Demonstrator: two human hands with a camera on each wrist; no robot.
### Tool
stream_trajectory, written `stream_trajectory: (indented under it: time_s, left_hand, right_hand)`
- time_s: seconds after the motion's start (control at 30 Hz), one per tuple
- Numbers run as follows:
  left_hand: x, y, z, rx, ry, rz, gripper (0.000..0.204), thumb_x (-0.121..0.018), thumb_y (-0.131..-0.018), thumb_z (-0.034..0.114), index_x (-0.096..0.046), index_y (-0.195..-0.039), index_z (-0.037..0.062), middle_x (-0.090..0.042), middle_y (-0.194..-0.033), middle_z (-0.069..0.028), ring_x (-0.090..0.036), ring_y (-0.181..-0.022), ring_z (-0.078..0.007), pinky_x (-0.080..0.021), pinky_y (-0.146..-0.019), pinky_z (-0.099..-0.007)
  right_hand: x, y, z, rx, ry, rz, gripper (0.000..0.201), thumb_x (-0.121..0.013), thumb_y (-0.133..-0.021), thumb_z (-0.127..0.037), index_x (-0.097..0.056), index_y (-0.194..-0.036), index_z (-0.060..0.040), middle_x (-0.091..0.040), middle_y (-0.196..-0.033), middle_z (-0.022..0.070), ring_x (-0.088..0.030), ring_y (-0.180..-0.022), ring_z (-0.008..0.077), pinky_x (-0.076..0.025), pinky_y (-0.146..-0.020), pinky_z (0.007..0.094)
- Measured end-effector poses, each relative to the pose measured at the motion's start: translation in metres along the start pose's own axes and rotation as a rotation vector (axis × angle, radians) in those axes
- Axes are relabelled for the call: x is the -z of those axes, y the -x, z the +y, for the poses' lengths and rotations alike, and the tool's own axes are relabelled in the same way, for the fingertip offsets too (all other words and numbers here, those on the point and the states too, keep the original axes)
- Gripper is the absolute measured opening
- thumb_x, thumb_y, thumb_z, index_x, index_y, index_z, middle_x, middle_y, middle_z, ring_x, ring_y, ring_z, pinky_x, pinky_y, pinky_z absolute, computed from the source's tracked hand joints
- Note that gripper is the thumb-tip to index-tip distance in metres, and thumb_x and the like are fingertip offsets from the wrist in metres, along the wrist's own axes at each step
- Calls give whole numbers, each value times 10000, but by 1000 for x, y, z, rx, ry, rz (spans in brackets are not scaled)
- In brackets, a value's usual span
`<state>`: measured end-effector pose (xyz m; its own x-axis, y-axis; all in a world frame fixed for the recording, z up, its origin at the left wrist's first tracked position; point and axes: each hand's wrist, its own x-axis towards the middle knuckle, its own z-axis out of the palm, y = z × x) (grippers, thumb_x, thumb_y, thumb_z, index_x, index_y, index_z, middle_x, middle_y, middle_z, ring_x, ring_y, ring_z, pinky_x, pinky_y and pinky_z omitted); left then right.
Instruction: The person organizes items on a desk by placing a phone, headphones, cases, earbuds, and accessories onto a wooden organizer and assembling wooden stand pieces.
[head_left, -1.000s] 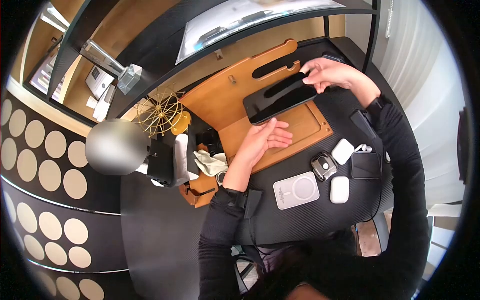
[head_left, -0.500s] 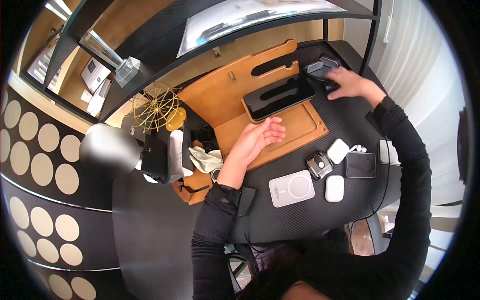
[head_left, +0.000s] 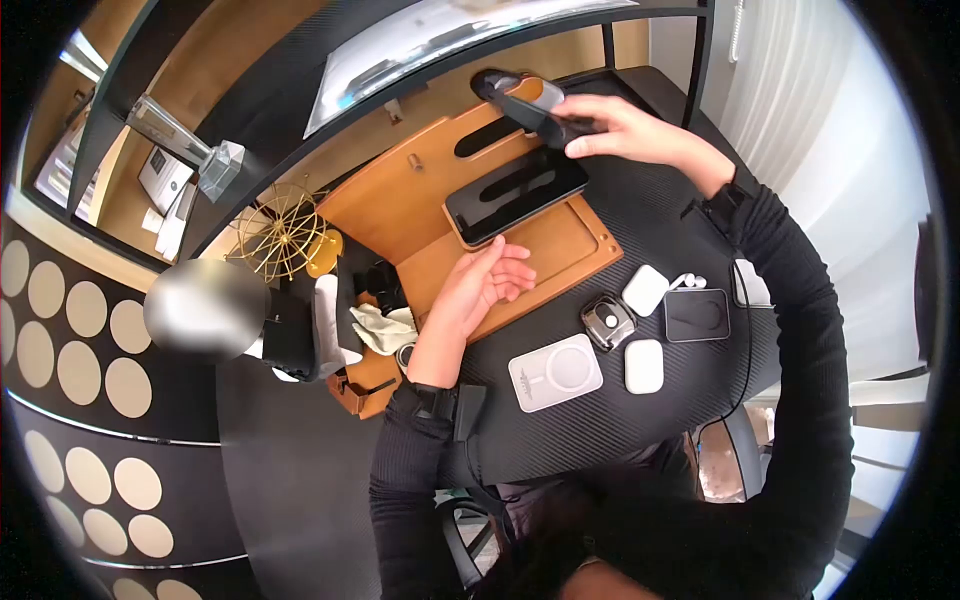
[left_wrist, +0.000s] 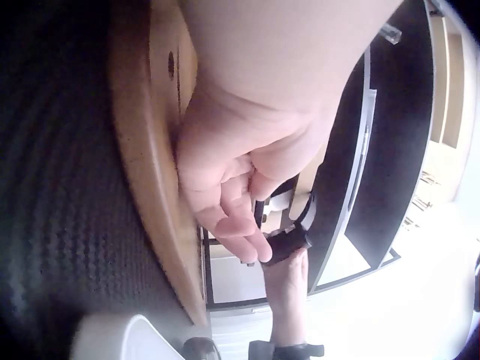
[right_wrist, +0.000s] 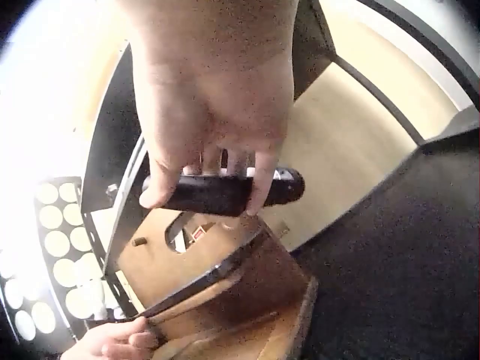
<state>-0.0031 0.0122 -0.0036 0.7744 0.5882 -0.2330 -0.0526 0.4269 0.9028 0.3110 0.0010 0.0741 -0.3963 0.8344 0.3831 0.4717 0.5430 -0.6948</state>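
My right hand (head_left: pixel 632 132) grips black headphones (head_left: pixel 535 118) in the air, close over the right end of a brown wooden desk stand's (head_left: pixel 368 190) back panel. In the right wrist view the fingers and thumb wrap a thick dark band of the headphones (right_wrist: pixel 214 196). A black phone (head_left: pixel 525 192) leans tilted in the stand, its screen facing me. My left hand (head_left: pixel 480 285) lies over the stand's base with the palm turned up and loosely bent fingers, its thumb tip right at the phone's lower edge. Nothing shows in that left palm (left_wrist: pixel 225 161).
A pale magnetic power bank (head_left: pixel 556 372), white earbud cases (head_left: pixel 644 366), a dark square case (head_left: pixel 697 315) and a shiny box (head_left: pixel 608 321) lie in front of the stand. A gold wheel ornament (head_left: pixel 283 235) stands left. A black shelf (head_left: pixel 480 50) overhangs the back.
The right hand let go of the phone, which now leans in the stand. It reached to the back right corner, took the headphones and brought them left over the stand. The left hand stayed near.
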Motion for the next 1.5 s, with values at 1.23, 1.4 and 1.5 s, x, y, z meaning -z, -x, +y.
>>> stream_trajectory:
  time_s: [1.23, 1.4, 1.5]
  left_hand:
    - [-48, 41, -4, -426, -1198, 98, 327, -704, -751, -14, -671, -1069, 56, -585, -919, -65, -585, -799, -187, -476, -708, -285]
    - [-42, 39, -5, -435, -1141, 83, 217, -672, -824, 54, -668, -1040, 36, -590, -916, -65, -594, -815, -178, -483, -708, -283]
    - [-43, 40, -4, -444, -1175, 69, 211, -668, -825, 51, -664, -1036, 32, -595, -918, -68, -602, -818, -176, -483, -705, -280]
  right_hand:
    - [-73, 204, -121, -294, 800, -161, 557, -617, -876, -343, -472, -1385, -169, -472, -1219, 155, -482, -1107, 324, -398, -957, 425]
    - [-66, 149, -115, -138, 480, -3, 486, -688, -824, -304, -525, -1211, -58, -523, -1089, 137, -551, -1008, 324, -467, -857, 419]
    - [-79, 104, -101, -213, 569, -26, 402, -724, -786, -298, -529, -1008, -25, -561, -1016, 123, -580, -983, 308, -478, -837, 403]
